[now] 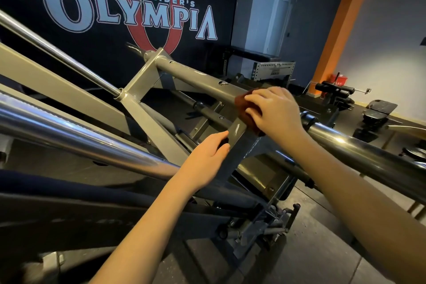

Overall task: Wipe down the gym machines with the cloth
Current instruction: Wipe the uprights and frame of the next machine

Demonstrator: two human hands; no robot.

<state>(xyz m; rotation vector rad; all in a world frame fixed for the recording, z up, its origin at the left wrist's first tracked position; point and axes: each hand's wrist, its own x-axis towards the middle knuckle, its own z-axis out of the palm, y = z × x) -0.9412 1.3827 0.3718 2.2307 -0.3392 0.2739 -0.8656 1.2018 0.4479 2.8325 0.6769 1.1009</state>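
Note:
A grey steel gym machine frame (189, 75) fills the middle of the head view, with a crossbar running from upper left to lower right. My right hand (274, 110) presses a dark red-brown cloth (247, 110) onto that crossbar where a flat grey brace (237, 145) meets it. The fingers curl over the cloth and hide most of it. My left hand (207, 157) grips the left edge of the brace just below, thumb on its face.
Chrome bars (69, 131) slant across the left. A chrome sleeve (368, 152) extends to the right. Black padded rollers (334, 90), a perforated rack (274, 70) and an orange pillar (341, 30) stand behind. Dark rubber floor lies below.

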